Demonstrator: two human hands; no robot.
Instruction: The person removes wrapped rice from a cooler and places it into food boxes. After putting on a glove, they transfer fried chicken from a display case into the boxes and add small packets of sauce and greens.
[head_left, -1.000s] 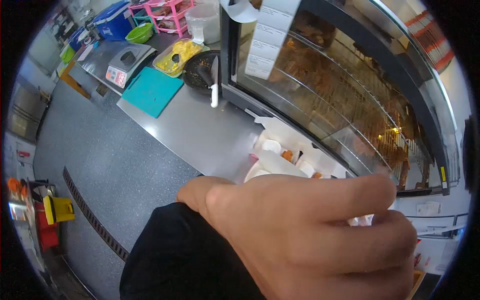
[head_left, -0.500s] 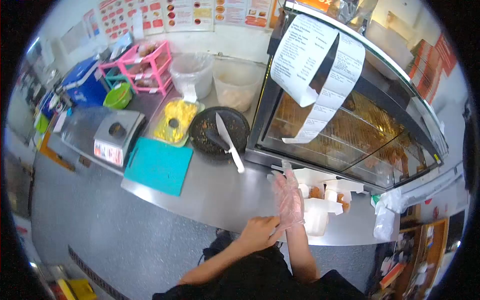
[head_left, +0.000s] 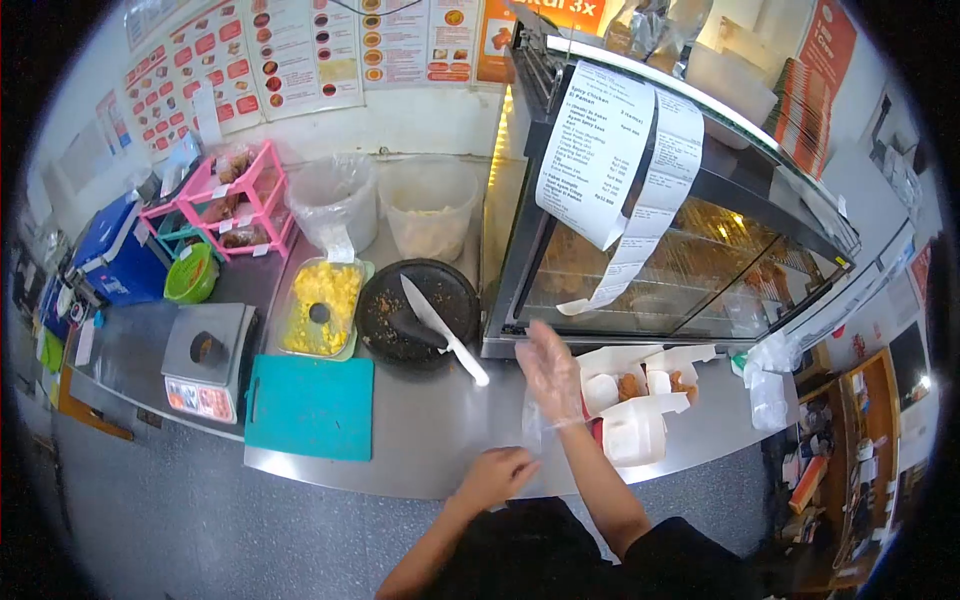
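Observation:
My right hand [head_left: 551, 375], in a loose clear plastic glove, is raised over the counter just left of the open food boxes, its fingers extended and holding nothing. My left hand [head_left: 497, 478] is bare and lower left of it, near the counter's front edge, with its fingers curled together; whether anything is between them is too small to tell. The white boxes [head_left: 634, 434] hold brown fried pieces [head_left: 628, 386]. A knife [head_left: 440, 325] with a white handle lies across a black stone mortar [head_left: 375, 310].
A glass display cabinet [head_left: 640, 265] with long receipts [head_left: 596, 150] hanging on it stands behind the boxes. Leftward are a teal cutting board [head_left: 310, 410], a tub of yellow food [head_left: 335, 290], a scale [head_left: 205, 345], plastic buckets [head_left: 430, 215] and pink racks [head_left: 270, 170].
My left hand has come away from the gloved wrist and now sits apart from it. The gloved hand has shifted slightly left, and the camera view has tilted.

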